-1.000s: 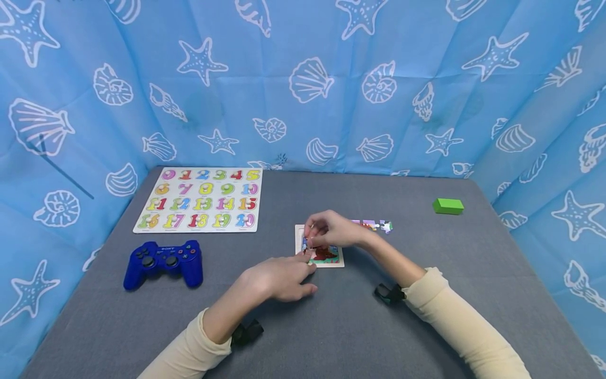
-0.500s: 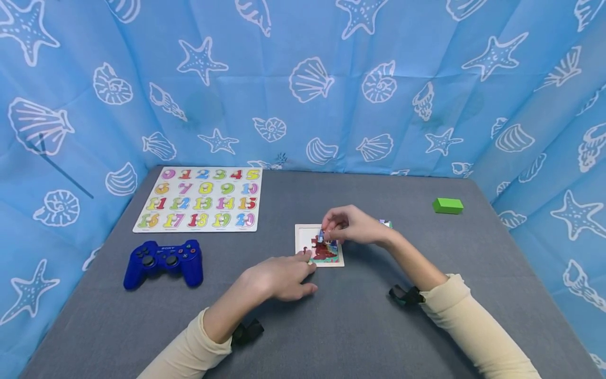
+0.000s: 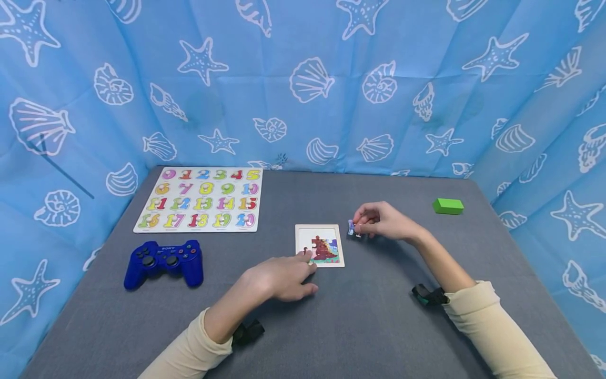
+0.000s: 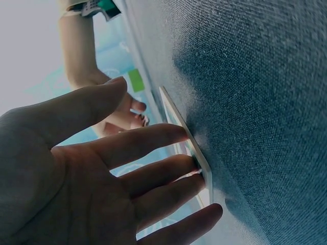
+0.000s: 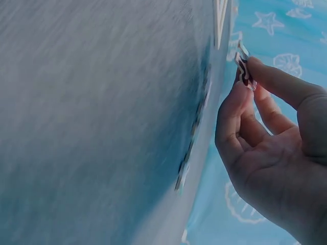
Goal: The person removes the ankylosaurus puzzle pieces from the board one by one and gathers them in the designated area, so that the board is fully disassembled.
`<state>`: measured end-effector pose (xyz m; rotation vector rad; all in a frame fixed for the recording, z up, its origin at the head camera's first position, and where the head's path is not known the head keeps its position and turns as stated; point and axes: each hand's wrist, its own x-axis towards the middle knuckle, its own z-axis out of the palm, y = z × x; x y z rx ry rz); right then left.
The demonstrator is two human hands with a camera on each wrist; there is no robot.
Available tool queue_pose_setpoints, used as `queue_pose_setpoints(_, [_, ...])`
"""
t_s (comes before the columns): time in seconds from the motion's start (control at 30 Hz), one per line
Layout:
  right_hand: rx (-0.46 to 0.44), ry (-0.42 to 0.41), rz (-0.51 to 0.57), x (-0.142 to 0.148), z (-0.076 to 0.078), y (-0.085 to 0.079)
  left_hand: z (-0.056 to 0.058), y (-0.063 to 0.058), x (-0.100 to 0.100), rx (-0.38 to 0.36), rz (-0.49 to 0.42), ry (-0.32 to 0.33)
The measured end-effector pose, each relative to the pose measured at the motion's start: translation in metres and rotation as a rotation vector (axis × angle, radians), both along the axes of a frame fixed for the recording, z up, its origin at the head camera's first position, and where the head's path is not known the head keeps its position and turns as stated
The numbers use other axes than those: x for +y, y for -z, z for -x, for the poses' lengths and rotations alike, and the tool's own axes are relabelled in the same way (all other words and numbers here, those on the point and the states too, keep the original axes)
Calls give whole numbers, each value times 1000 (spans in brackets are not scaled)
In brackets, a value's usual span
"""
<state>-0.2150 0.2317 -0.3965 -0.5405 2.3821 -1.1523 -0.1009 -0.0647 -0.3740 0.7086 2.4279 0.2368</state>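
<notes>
The left hand (image 3: 281, 276) lies nearest, its fingers extended and fingertips touching the near-left edge of the puzzle tray (image 3: 317, 227); the right hand (image 3: 385, 221) pinches a puzzle piece (image 3: 351, 227) between thumb and fingertips, just right of the tray and raised off the grey cloth (image 3: 355, 316). The piece looks thin, light and stiff, probably smooth on its printed face; its narrow knobs might chip, so opposite edges near the body seem the best hold. The tray also looks light enough to slide unless steadied by its rim. Left of the left hand sits a blue game controller (image 3: 163, 265). Under the right hand, its wrist view shows more pieces (image 5: 194, 130) flat on the cloth. Farther back are a green block (image 3: 447, 206), a number board (image 3: 212, 213) and the shell-print curtain (image 3: 341, 116).
</notes>
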Motion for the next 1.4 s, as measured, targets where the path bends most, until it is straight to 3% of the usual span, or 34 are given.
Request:
queue_pose_setpoints(0.4, [-22, -62, 1, 9, -4, 12, -3, -2, 0, 15, -10, -4])
queue_pose_setpoints(0.8, [191, -81, -93, 1, -10, 14, -5, -1, 1, 50, -11, 12])
queue_pose_setpoints(1.17, [246, -74, -170, -3, -13, 11, -4, -2, 2, 50, -10, 8])
queue_pose_setpoints(1.4, [219, -77, -117, -10, -12, 8, -4, -2, 2, 52, -7, 10])
